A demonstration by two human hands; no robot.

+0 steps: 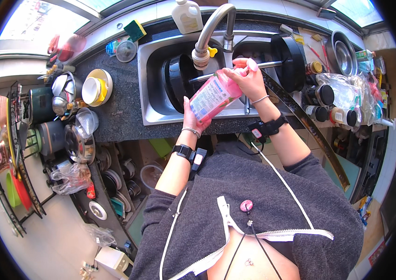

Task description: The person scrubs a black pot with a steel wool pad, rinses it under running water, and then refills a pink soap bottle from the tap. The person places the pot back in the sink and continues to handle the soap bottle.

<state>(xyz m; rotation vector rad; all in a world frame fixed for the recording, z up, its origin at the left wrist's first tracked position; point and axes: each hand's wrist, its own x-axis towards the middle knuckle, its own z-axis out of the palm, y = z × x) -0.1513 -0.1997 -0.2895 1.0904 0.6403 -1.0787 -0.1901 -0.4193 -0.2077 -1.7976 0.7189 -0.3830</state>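
Note:
A pink pump bottle with a printed label is held tilted over the near edge of the steel double sink. My left hand grips its lower end. Around the neck and pump at its upper end is my right hand, fingers partly hidden behind the bottle. Beyond the bottle, the steel faucet curves over the sink. Dark pans lie in the left basin. A large black pan rests over the right basin's far right side, its metal handle pointing left.
A long dark strip slants from the sink over the counter's front edge. Left of the sink stand stacked bowls and a clear plastic cup. A sponge and white jug are behind; dark-lidded jars stand right.

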